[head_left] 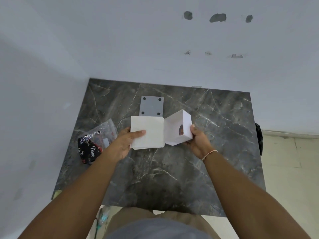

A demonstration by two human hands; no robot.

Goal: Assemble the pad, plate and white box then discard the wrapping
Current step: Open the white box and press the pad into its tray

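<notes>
While my left hand [123, 144] pinches the white pad [146, 131], my right hand [196, 140] grips the white box [177, 130] just beside it; the grey plate [151, 106] lies beyond both, nearer the left.

A dark grey marble-patterned counter [172, 169] with pale veins stands in a corner against a white wall [120, 40]. The wall bears three dark grey patches [217, 17] in a row, with smaller chipped marks [236, 56] below them. To the right lies a pale tiled floor [284, 152].
</notes>
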